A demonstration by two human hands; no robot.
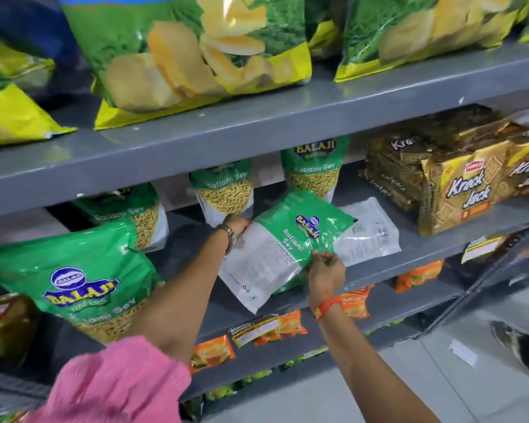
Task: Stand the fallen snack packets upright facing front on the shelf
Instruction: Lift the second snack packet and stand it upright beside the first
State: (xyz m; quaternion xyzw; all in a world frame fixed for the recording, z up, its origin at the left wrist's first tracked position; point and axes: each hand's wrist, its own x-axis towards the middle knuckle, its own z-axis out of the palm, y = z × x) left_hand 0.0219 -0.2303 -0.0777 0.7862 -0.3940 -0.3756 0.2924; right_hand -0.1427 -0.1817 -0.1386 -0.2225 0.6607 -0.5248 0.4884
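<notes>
A green-and-white Balaji Ratlami Sev packet [283, 248] is tilted over the front of the grey middle shelf [425, 248], back side showing. My left hand [235, 225] grips its upper left edge; my right hand [326, 270] pinches its lower right edge. Behind it a second fallen packet [368, 227] lies flat, white back up. Three Ratlami Sev packets stand upright facing front: one [313, 169] at the back, one [223, 190] left of it, one [141, 215] further left. A large one [86, 282] leans at the near left.
Brown-gold Krack Jack biscuit packs [458, 190] are stacked on the right of the same shelf. Big green-yellow chip bags [184, 56] fill the shelf above. Orange packets [275, 328] line the lower shelves. Grey floor shows at bottom right.
</notes>
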